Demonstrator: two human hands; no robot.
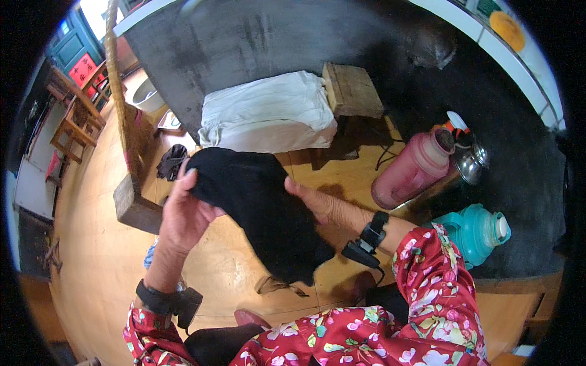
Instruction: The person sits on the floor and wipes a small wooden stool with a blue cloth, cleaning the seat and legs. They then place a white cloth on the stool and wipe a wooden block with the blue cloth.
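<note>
A piece of black cloth hangs spread out between my two hands, above the wooden-looking floor. My left hand grips its upper left edge, the thumb lying on top. At the cloth's right edge is my right hand, thumb over the fabric and the other fingers mostly hidden. A white cloth is draped over a low, box-like support in front of me. Against its right end stands a small wooden stool or block.
On the right stand a pink thermos flask and a teal thermos flask, beside a dark wall. A long-handled broom and a grey block are at the left. Dark crumpled fabric lies on the floor.
</note>
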